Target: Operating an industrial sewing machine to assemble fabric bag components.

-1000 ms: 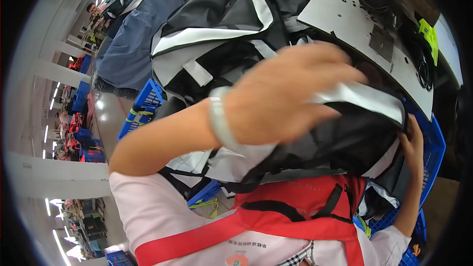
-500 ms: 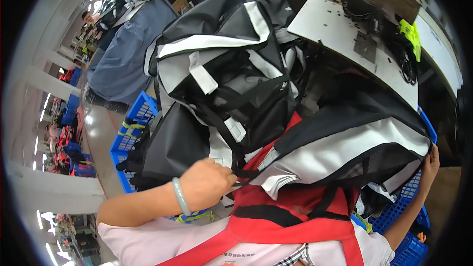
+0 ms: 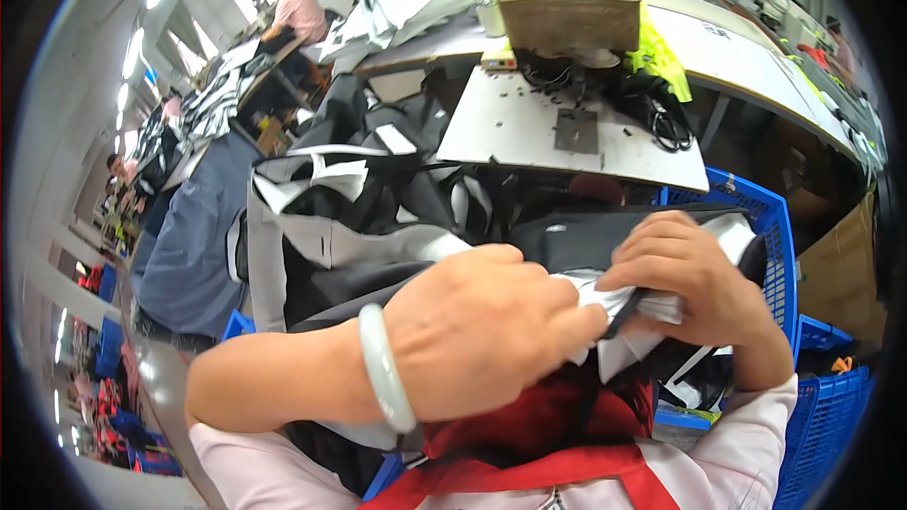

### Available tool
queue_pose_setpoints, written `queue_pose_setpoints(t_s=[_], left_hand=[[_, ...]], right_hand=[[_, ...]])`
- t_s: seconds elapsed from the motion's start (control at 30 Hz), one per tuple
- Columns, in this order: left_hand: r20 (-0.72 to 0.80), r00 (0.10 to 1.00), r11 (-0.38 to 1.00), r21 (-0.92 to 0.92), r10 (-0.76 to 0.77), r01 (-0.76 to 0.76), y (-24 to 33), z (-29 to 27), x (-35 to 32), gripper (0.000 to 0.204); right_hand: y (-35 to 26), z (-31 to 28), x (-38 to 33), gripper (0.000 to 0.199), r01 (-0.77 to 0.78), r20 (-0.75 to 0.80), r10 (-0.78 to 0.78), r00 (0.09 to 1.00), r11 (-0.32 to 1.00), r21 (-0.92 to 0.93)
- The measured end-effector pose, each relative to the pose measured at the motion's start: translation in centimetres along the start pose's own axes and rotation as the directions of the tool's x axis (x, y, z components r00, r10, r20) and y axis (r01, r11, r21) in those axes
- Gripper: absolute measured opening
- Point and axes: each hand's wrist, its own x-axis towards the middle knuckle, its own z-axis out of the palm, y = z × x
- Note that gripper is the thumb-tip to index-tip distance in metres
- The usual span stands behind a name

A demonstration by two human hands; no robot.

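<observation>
Both hands pinch one white-trimmed black garment piece (image 3: pixel 614 307): left hand (image 3: pixel 482 331), right hand (image 3: pixel 685 274). Large pile of garment pieces (image 3: pixel 350 217) looks unhandled; early going.

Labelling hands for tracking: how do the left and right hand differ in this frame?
The left hand wears a pale green bangle at the wrist; the right hand wears none. The left hand shows its knuckled back, nearer the camera; the right hand sits farther off, fingers curled down. Both grip the same black and white fabric piece.
</observation>
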Motion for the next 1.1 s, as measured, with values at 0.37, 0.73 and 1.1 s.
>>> queue_pose_setpoints(t_s=[0.37,0.73,1.1], left_hand=[[-0.013,0.839,0.716,-0.529,-0.544,0.457,-15.8,11.3,5.2,0.022],[0.053,0.781,0.535,-0.700,-0.622,0.474,-27.8,18.4,13.2,0.024],[0.170,0.671,0.392,-0.699,-0.722,0.598,-31.2,20.3,15.2,0.025]], right_hand=[[14.3,3.9,1.7,0.024,-0.518,-0.157,0.559,0.814,0.822,0.238],[25.1,2.9,3.2,0.026,-0.593,-0.206,0.708,0.676,0.688,0.419],[30.2,3.8,4.0,0.039,-0.711,-0.157,0.803,0.576,0.586,0.388]])
